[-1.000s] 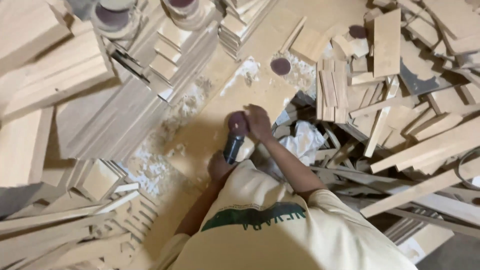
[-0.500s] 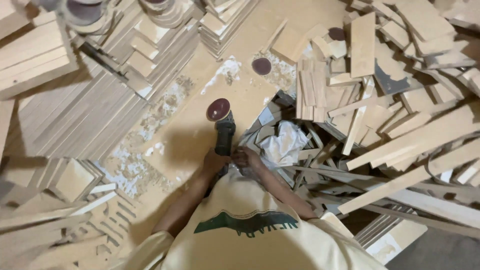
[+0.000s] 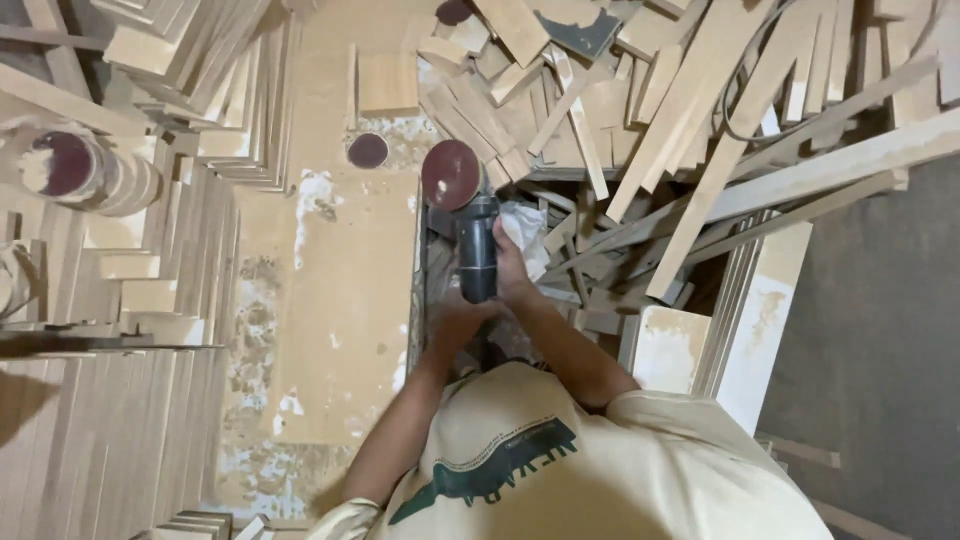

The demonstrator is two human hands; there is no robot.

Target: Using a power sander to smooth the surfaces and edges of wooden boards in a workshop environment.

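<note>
I hold a dark grey angle grinder (image 3: 477, 250) with a round reddish sanding disc (image 3: 451, 174) facing up, at the right edge of a dusty wooden worktop (image 3: 340, 300). My left hand (image 3: 455, 322) grips the rear of the tool's body. My right hand (image 3: 512, 268) wraps its right side, close to a crumpled white cloth (image 3: 527, 225). A loose reddish sanding disc (image 3: 367, 150) lies flat on the worktop just left of the tool's head.
A jumble of wood offcuts and long strips (image 3: 680, 130) fills the upper right. Stacked boards (image 3: 190, 100) and rolls of tape-like rings (image 3: 75, 170) stand on the left. Sawdust and pale shavings (image 3: 255, 330) cover the worktop's left side. Grey floor (image 3: 880, 330) lies at right.
The view has swung left to right, so the bench now sits left of centre. Both hands have settled on the grinder's body, and its disc now points up beside the loose disc.
</note>
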